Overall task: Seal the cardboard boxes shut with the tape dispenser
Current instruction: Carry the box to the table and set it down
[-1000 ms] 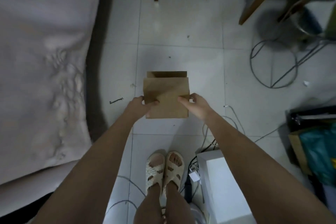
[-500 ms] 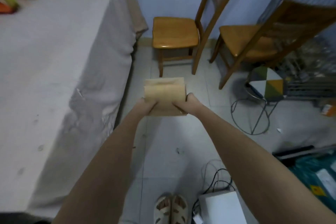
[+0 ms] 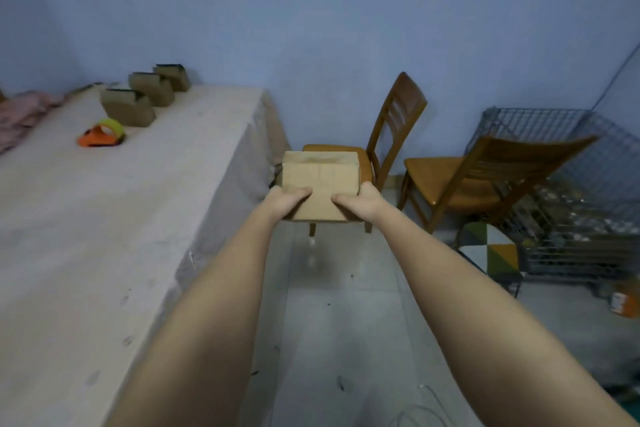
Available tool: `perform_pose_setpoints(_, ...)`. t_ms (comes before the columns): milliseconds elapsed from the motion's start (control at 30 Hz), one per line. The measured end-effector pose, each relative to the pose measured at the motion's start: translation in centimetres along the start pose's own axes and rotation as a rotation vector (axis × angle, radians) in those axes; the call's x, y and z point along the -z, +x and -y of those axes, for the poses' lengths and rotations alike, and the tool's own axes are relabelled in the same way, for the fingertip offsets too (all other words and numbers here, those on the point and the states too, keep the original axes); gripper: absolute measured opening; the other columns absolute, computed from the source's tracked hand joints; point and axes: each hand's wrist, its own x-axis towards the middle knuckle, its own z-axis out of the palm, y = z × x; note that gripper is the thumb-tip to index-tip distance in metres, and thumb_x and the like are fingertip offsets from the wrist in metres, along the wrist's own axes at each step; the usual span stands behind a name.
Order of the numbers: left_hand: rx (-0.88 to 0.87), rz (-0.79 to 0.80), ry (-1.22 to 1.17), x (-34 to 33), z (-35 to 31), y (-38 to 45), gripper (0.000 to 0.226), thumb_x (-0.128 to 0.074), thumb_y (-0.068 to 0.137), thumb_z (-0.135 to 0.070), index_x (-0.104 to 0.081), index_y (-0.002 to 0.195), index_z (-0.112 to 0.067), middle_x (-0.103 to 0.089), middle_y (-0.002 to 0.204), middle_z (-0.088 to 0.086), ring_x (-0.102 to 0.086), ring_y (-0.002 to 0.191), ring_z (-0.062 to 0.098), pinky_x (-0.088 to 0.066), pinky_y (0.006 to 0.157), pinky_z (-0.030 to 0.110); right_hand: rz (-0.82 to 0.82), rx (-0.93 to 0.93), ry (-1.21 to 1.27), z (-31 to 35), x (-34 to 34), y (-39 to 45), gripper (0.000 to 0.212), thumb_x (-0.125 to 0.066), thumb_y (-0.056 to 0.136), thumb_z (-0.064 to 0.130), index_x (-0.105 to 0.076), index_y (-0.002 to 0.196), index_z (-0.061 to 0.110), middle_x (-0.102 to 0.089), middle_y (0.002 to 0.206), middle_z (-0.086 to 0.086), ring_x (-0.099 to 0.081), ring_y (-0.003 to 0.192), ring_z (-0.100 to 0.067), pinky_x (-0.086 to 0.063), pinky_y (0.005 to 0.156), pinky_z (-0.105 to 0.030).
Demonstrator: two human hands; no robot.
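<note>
Cardboard box [image 3: 320, 180] lifted off floor, now chest-high, both hands' grip, left hand [image 3: 285, 199], right hand [image 3: 360, 201], clasping it

Tan box [image 3: 320, 180]. Three brown boxes [image 3: 145, 94] on off-white cloth [image 3: 104, 218]. Orange dispenser [image 3: 100, 135] with yellow-green tape. Blue wall [image 3: 311, 28]. Honey-brown chairs [image 3: 450, 177]. Stool [image 3: 491, 253] patterned in green, white, mustard triangles.

- Table [image 3: 104, 236] under a pale cloth fills the left of the frame.
- Pink fabric [image 3: 24, 111] at far left.
- Two wooden chairs [image 3: 398, 121] [image 3: 485, 177] right of centre.
- Wire cage [image 3: 571, 156] at far right.
- Patchwork stool [image 3: 491, 253] before it.
</note>
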Motion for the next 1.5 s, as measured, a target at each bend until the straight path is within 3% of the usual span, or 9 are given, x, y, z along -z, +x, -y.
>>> perform_pose_setpoints(100, -0.021, -0.033, -0.017, 0.3, -1.9, -0.5, 0.055, -0.067, 0.087, -0.027, -0.049, 0.132, 0.000, -0.055, 0.132, 0.012, -0.054, 0.118, 0.024, -0.042, 0.093, 0.025, -0.044, 0.035, -0.028, 2.1, 1.2, -0.3, 0.061, -0.073, 0.079, 0.027, -0.046, 0.128, 0.002, -0.057, 0.124, -0.010, -0.054, 0.114, -0.025, -0.044, 0.094, -0.030)
perform_pose_setpoints(267, -0.049, -0.074, -0.041, 0.5, -4.4, -0.6, 0.055, -0.070, 0.084, -0.028, -0.051, 0.128, 0.001, -0.058, 0.128, 0.014, -0.057, 0.114, 0.025, -0.044, 0.086, 0.026, -0.051, 0.047, -0.064, 4.2, 3.0, -0.1, 0.069, -0.074, 0.078, 0.031, -0.040, 0.131, 0.003, -0.052, 0.129, -0.010, -0.051, 0.118, -0.027, -0.043, 0.101, -0.040)
perform_pose_setpoints(433, -0.055, -0.094, -0.021, 0.7, -6.1, 0.0, 0.067, -0.073, 0.080, -0.035, -0.047, 0.128, 0.002, -0.057, 0.127, 0.013, -0.057, 0.111, 0.026, -0.047, 0.088, 0.030, -0.052, 0.070, -0.023, 5.3, 4.5, 0.4, 0.057, -0.075, 0.077, 0.028, -0.048, 0.122, 0.004, -0.057, 0.120, -0.008, -0.054, 0.109, -0.024, -0.046, 0.086, -0.030)
perform_pose_setpoints(633, -0.066, -0.122, -0.031, 0.1, -7.1, 1.2, 0.075, -0.075, 0.077, -0.039, -0.044, 0.132, 0.001, -0.055, 0.129, 0.013, -0.056, 0.112, 0.027, -0.048, 0.092, 0.035, -0.043, 0.061, -0.035, 6.0, 5.9, 1.7, 0.045, -0.074, 0.078, 0.032, -0.041, 0.101, 0.013, -0.048, 0.100, -0.002, -0.049, 0.093, -0.019, -0.044, 0.075, -0.030)
perform_pose_setpoints(967, -0.047, -0.170, -0.085, 0.3, -5.9, 5.5, 0.067, -0.076, 0.078, -0.032, -0.048, 0.127, 0.004, -0.058, 0.125, 0.014, -0.057, 0.095, 0.019, -0.044, 0.074, 0.026, -0.021, 0.044, 0.053, 4.6, 3.8, 7.2, 0.047, -0.076, 0.075, 0.030, -0.050, 0.109, 0.011, -0.052, 0.096, 0.000, -0.052, 0.096, -0.020, -0.046, 0.082, -0.030)
perform_pose_setpoints(1200, 0.005, -0.143, -0.039, 1.6, -4.9, 13.6, 0.077, -0.077, 0.074, -0.041, -0.045, 0.129, 0.003, -0.055, 0.127, 0.013, -0.057, 0.107, 0.025, -0.049, 0.084, 0.032, 0.035, -0.005, 0.042, 4.6, 2.1, 15.4, 0.053, -0.078, 0.073, 0.029, -0.054, 0.115, 0.007, -0.054, 0.100, -0.001, -0.052, 0.093, -0.019, -0.046, 0.078, -0.032)
perform_pose_setpoints(1267, 0.013, -0.141, -0.052, 2.3, -4.8, 16.6, 0.073, -0.076, 0.076, -0.039, -0.045, 0.128, 0.003, -0.056, 0.125, 0.013, -0.057, 0.100, 0.022, -0.048, 0.079, 0.031, 0.039, -0.022, 0.028, 5.1, 1.3, 18.3, 0.049, -0.078, 0.074, 0.029, -0.055, 0.112, 0.007, -0.057, 0.102, -0.003, -0.054, 0.094, -0.021, -0.048, 0.077, -0.033)
perform_pose_setpoints(1400, 0.049, -0.113, -0.067, 4.1, -5.1, 22.3, 0.068, -0.077, 0.076, -0.037, -0.046, 0.125, -0.001, -0.057, 0.117, 0.010, -0.057, 0.086, 0.017, -0.045, 0.056, 0.021, 0.026, -0.043, 0.020, 6.3, -0.7, 23.7, 0.028, -0.076, 0.075, 0.026, -0.050, 0.076, 0.017, -0.057, 0.081, 0.002, -0.058, 0.077, -0.017, -0.050, 0.063, -0.030)
perform_pose_setpoints(1500, 0.064, -0.094, -0.081, 5.4, -5.4, 26.2, 0.063, -0.076, 0.077, -0.034, -0.047, 0.124, -0.003, -0.057, 0.109, 0.007, -0.056, 0.075, 0.011, -0.044, 0.051, 0.017, 0.014, -0.067, 0.024, 7.1, -2.0, 27.1, 0.023, -0.075, 0.076, 0.023, -0.053, 0.078, 0.016, -0.062, 0.082, -0.005, -0.062, 0.074, -0.019, -0.056, 0.068, -0.041)
